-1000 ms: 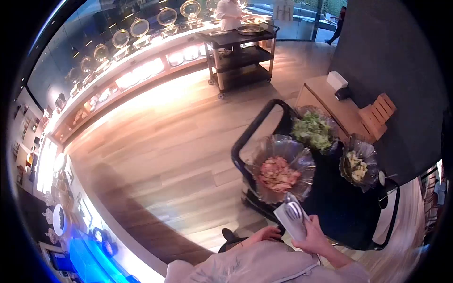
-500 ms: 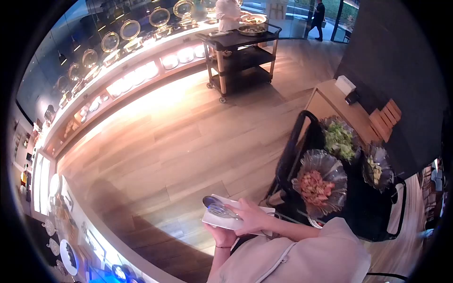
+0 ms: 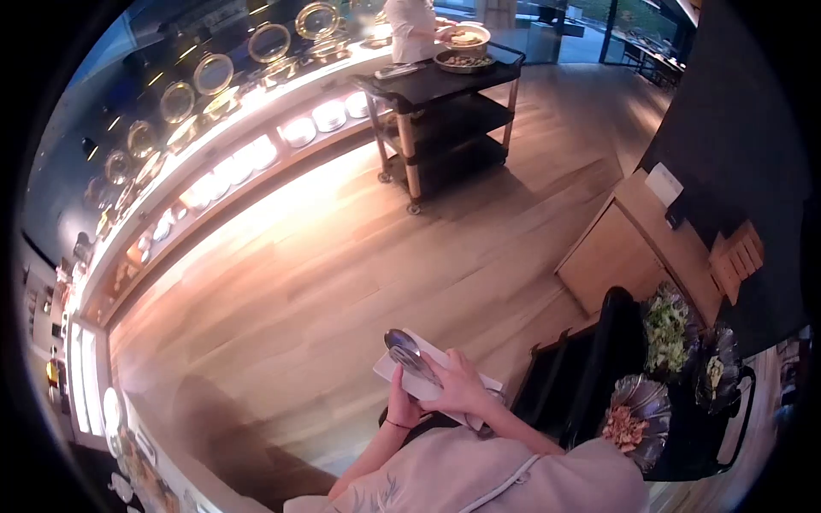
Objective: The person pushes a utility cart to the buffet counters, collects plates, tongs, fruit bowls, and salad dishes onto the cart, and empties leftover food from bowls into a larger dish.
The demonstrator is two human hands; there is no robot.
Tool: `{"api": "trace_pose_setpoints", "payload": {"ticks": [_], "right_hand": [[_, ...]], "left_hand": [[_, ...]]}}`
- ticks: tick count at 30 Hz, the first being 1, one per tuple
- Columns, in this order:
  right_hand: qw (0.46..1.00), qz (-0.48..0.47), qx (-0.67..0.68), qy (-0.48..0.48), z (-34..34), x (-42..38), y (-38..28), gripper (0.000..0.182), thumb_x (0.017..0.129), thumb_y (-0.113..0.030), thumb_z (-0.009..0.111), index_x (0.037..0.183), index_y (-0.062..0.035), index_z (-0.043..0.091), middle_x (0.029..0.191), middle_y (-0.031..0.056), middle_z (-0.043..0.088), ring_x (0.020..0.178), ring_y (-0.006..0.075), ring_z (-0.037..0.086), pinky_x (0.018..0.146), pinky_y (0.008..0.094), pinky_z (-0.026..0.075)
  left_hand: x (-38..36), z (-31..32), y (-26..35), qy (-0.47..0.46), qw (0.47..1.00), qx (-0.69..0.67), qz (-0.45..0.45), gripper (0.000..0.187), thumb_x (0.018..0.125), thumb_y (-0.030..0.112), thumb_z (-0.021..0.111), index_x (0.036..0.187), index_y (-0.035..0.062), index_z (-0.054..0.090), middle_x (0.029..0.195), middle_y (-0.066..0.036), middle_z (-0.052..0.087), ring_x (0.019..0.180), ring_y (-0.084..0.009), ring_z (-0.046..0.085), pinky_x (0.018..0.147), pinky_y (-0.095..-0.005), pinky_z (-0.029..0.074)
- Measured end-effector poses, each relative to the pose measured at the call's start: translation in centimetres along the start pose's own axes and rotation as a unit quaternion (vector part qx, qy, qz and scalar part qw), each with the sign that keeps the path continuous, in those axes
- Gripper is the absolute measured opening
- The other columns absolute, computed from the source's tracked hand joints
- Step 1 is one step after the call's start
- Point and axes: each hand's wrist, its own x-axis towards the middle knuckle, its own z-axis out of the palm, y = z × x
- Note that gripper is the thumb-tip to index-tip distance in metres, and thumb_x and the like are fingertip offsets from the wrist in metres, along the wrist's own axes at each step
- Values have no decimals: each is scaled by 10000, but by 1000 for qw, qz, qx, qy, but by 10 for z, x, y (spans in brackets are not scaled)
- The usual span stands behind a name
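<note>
My left hand (image 3: 402,403) is closed on the lower left edge of a white rectangular plate (image 3: 385,368), which tilts in front of my body. Metal serving tongs (image 3: 410,357) lie along the plate; one rounded, spoon-like head pokes past its far edge. Over the handle end of the tongs, my right hand (image 3: 460,385) is closed, pressing them against the plate. Part of the handles is hidden under those fingers. Whether the two metal heads are joined as one tool I cannot make out.
On my right stands a black cart (image 3: 684,436) with glass bowls of salad greens (image 3: 669,333), pinkish chopped food (image 3: 626,429) and pale pieces (image 3: 715,372). Ahead, a person (image 3: 412,30) works beside another black cart (image 3: 445,137). A curved buffet counter (image 3: 256,107) runs along the left.
My view has turned and moved, so the near cart sits lower and farther right. The plate and tongs remain in both hands. The walking person outside is out of view.
</note>
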Motion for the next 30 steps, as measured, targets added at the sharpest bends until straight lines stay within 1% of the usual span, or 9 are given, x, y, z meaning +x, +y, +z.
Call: {"api": "trace_pose_setpoints", "payload": {"ticks": [2, 4, 6, 10, 18, 20, 22, 24, 30], "right_hand": [[1000, 17, -14, 22, -6, 36, 14, 795, 587, -445, 658, 1260, -131, 378, 970, 216, 396, 921, 355, 426, 814, 378, 362], [998, 36, -26, 45, -12, 74, 30, 749, 635, -450, 636, 1261, -130, 379, 960, 211, 401, 912, 351, 433, 806, 374, 366], [996, 55, -28, 67, -23, 115, 51, 584, 732, -366, 585, 1210, -77, 413, 984, 196, 419, 909, 355, 448, 786, 388, 380], [980, 88, 3, 181, -34, 196, 100, 430, 775, -250, 549, 1127, -24, 446, 978, 185, 440, 907, 355, 462, 774, 398, 393], [939, 294, 58, 168, -100, 351, 191, 247, 815, -167, 461, 965, 29, 473, 1000, 251, 498, 933, 383, 492, 788, 441, 400], [930, 329, 60, 150, -135, 372, 198, 235, 828, -173, 442, 940, 29, 483, 942, 253, 523, 888, 393, 511, 752, 453, 411], [921, 361, 60, 133, -159, 397, 221, 232, 840, -179, 422, 914, 30, 492, 883, 254, 549, 842, 403, 529, 717, 465, 422], [914, 369, 31, 168, -177, 425, 257, 241, 850, -209, 419, 864, 17, 499, 788, 248, 563, 768, 424, 535, 675, 485, 426], [908, 382, 20, 169, -249, 511, 350, 244, 839, -233, 447, 880, 5, 486, 774, 260, 554, 770, 423, 529, 674, 485, 418]], "left_hand": [[40, 11, 22, -13, 999, -13, -26, 582, 843, 512, 334, 1261, 107, 323, 1222, -88, 425, 1094, -257, 439, 932, -393, 340], [87, 15, 36, -36, 999, -1, 28, 577, 847, 498, 360, 1260, 97, 321, 1228, -84, 420, 1097, -252, 436, 934, -389, 338], [136, 23, 53, -45, 999, -18, 5, 562, 854, 483, 367, 1253, 90, 326, 1217, -79, 429, 1103, -243, 429, 939, -379, 330], [232, 47, 92, -84, 996, -14, 3, 555, 864, 491, 336, 1240, 82, 342, 1177, -72, 463, 1075, -222, 452, 915, -350, 355], [406, 145, 192, -89, 970, 219, -53, 616, 861, 545, 244, 1236, 68, 354, 1142, -96, 491, 1029, -217, 491, 867, -344, 398], [441, 162, 198, -99, 964, 231, -84, 644, 848, 572, 230, 1197, 53, 384, 1011, -72, 547, 845, -191, 562, 628, -313, 484], [485, 170, 200, -94, 954, 262, -111, 662, 843, 579, 232, 1208, 45, 374, 1057, -95, 531, 884, -217, 562, 656, -332, 491], [524, 196, 209, -132, 951, 226, -163, 664, 838, 581, 256, 1261, 75, 323, 1205, -108, 450, 1087, -245, 457, 896, -408, 377], [638, 248, 248, -76, 957, 230, -159, 755, 787, 666, 214, 1268, 94, 326, 1244, -98, 419, 1133, -279, 408, 926, -456, 319]]}}
